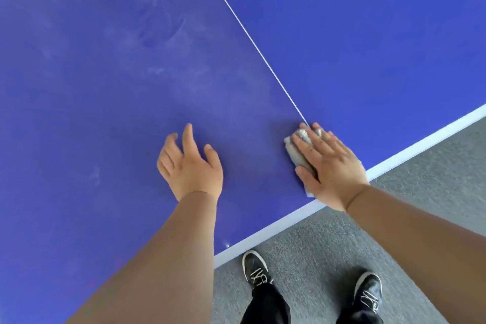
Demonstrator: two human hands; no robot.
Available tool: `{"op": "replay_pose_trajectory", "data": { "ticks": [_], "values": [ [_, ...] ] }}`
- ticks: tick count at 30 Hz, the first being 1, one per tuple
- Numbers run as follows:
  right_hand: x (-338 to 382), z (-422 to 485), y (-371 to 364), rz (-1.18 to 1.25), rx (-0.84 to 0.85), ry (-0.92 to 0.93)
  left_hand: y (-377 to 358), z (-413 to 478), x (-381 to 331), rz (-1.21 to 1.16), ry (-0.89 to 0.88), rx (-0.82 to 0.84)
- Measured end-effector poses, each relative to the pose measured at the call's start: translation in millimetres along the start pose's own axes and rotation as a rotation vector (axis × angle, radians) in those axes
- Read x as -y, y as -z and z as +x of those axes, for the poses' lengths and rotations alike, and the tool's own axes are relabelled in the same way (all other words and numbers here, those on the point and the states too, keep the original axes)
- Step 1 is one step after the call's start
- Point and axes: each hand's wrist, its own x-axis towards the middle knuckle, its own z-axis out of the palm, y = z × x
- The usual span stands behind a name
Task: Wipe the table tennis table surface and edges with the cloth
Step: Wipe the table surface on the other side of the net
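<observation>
Right of centre, near the white edge stripe of the blue table tennis table, the right hand presses flat, fingers straight, on a crumpled grey cloth; the left hand hovers relaxed, holding nothing.

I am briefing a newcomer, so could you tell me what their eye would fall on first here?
The blue table tennis table fills most of the view, with pale smears across its left half. Near its white edge, the right hand presses a grey cloth flat where the centre line ends; the left hand is open beside it.
</observation>
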Motion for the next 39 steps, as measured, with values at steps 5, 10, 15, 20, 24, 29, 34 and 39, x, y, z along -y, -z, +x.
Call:
{"op": "replay_pose_trajectory", "data": {
  "ticks": [5, 10, 15, 20, 24, 29, 34, 39],
  "values": [
    [2, 39, 7, 0.089, -0.087, -0.415, -4, 53, 44, 0.153, 0.003, 0.138],
    [34, 70, 11, 0.105, -0.026, -0.484, -7, 56, 48, 0.195, -0.03, 0.168],
    [137, 14, -18, -0.021, 0.196, 0.3, -1, 57, 42, 0.17, -0.03, 0.198],
    [76, 57, -3, -0.032, 0.083, 0.064, -1, 57, 42, 0.19, -0.044, 0.203],
    [48, 132, 22, 0.099, -0.048, -0.52, -3, 59, 43, 0.201, -0.043, 0.212],
    [130, 106, -1, -0.016, 0.084, -0.018, -4, 59, 43, 0.201, -0.043, 0.213],
    [114, 72, -6, -0.059, 0.177, 0.369, -5, 59, 43, 0.197, -0.039, 0.201],
    [69, 176, 29, 0.11, -0.029, -0.399, -7, 58, 43, 0.205, -0.031, 0.204]
  ]
}}
